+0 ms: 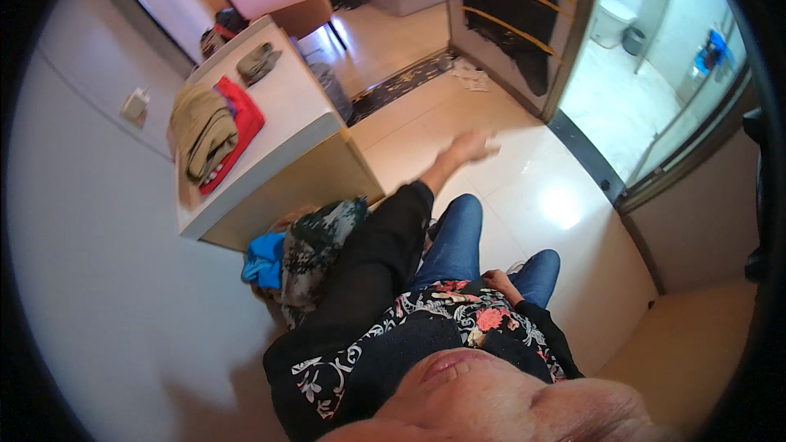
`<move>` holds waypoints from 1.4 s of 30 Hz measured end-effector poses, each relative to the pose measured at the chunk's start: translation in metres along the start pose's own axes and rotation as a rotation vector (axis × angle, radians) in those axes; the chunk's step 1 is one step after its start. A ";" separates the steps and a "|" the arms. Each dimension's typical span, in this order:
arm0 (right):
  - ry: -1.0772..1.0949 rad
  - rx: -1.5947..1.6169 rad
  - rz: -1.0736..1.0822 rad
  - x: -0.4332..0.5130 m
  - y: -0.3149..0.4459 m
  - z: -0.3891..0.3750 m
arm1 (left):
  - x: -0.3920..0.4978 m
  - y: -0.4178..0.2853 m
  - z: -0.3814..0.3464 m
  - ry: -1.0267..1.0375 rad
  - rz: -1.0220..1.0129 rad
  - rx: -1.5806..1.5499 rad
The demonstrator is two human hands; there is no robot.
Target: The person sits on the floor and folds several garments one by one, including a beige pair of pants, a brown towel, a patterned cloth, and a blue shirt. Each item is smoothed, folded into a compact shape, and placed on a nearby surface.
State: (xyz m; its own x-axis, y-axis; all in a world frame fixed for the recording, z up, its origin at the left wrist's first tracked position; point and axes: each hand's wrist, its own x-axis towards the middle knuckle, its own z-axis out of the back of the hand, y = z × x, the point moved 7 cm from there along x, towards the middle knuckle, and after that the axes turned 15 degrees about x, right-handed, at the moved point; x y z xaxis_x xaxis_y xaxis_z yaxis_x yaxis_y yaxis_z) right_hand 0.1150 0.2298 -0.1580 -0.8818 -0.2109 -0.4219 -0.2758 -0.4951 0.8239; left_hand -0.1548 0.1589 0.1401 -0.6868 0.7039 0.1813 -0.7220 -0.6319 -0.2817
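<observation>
My left hand (pixel 470 146) reaches forward over the tiled floor, fingers apart and slightly blurred, with nothing in it. It is nearest to the corner of a white-topped cabinet (pixel 295 95) on the left. Low against my body, my right hand (pixel 502 285) rests by the hem of the floral top (pixel 491 319) at my jeans (pixel 457 239); its fingers are partly hidden. Folded khaki cloth (pixel 202 126) lies over a red garment (pixel 249 116) on the cabinet. Farther along that top is a small crumpled grey-green cloth (pixel 258 62).
Beside my left arm are camouflage cloth (pixel 319 245) and a blue cloth (pixel 264 261). A charger (pixel 135 104) sits in the wall. Crumpled paper (pixel 471 75) lies near a dark threshold strip (pixel 399 87). To the right, a doorway shows a toilet (pixel 616 15) and a bin (pixel 634 40).
</observation>
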 end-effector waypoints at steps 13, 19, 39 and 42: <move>-0.063 0.172 -0.037 -0.003 0.012 -0.003 | -0.154 -0.038 -0.135 0.324 0.314 0.210; -0.031 0.050 -0.026 -0.004 0.011 0.000 | -0.170 -0.037 -0.124 0.229 0.460 0.153; 0.015 -0.035 0.069 0.008 0.003 -0.013 | -0.169 -0.044 -0.115 0.225 0.482 0.091; 0.011 0.020 0.027 0.006 0.004 -0.014 | -0.169 -0.045 -0.115 0.220 0.479 0.115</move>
State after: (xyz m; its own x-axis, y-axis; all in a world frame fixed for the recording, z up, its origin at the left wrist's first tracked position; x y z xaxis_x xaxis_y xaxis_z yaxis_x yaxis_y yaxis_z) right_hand 0.1136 0.2141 -0.1626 -0.8846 -0.2334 -0.4038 -0.2600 -0.4721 0.8424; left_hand 0.0030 0.1056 0.0142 -0.9167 0.3714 -0.1471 -0.3449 -0.9217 -0.1774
